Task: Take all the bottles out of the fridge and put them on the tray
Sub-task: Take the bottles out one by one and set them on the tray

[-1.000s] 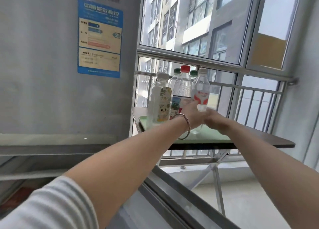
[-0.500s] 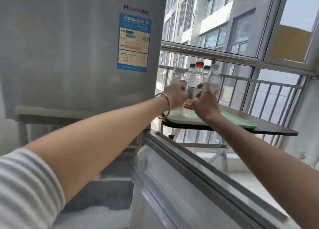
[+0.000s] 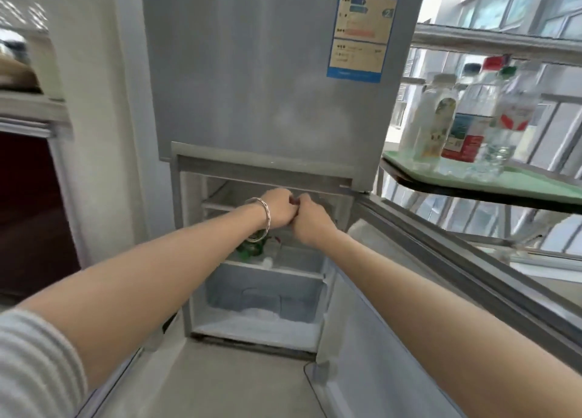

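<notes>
The grey fridge [image 3: 271, 71] has its lower compartment open. My left hand [image 3: 280, 210], with a bracelet on the wrist, and my right hand [image 3: 310, 221] are both inside it at the upper shelf, touching, fingers curled. A small dark red spot shows between them; what they hold is hidden. Under my left wrist lie green bottle parts [image 3: 250, 249] and a white cap [image 3: 267, 262] on the lower shelf. At the right a green tray [image 3: 519, 181] carries several bottles, among them a white bottle [image 3: 431, 118], a red-capped bottle [image 3: 472, 118] and a clear bottle [image 3: 510, 125].
The fridge's lower door [image 3: 441, 244] stands open to the right, below the dark table [image 3: 472, 191] that holds the tray. A frosted drawer [image 3: 261, 295] fills the compartment's bottom. A dark red cabinet [image 3: 28, 213] stands at the left. Window bars run behind the tray.
Both hands have left the bottles on the tray and moved down and left into the open lower compartment. My view has swung from the tray to the fridge.
</notes>
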Available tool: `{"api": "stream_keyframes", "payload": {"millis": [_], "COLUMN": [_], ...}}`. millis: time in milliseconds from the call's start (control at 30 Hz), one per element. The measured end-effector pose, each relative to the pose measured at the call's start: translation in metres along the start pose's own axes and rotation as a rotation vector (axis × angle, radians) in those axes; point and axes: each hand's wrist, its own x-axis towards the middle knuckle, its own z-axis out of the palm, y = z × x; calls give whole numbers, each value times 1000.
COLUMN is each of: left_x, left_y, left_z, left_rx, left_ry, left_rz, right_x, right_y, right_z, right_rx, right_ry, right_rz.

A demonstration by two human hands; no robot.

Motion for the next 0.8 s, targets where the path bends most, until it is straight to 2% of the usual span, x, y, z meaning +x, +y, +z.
{"api": "stream_keyframes", "payload": {"millis": [133,300,467,600,800], "left_x": [16,53,94,113,126], "left_y": [-64,-130,-197,-228,-242], "left_z": [29,65,113,139,143], "left_rx": [19,17,-21,-104,-107], "left_ry": [-83,-140,-203,-239,-251], "left_rz": [-68,-153,-219,-284,-271], "right_x": [28,71,119,139,154], "right_y": [11,28,71,97,107], "right_z": [61,111,184,228,257], "right_rx": [-93,-226,-241,-293,-362], "right_ry": [-177,-274,-363,-472,-558], "right_rz": [39,65,190,234,244]}}
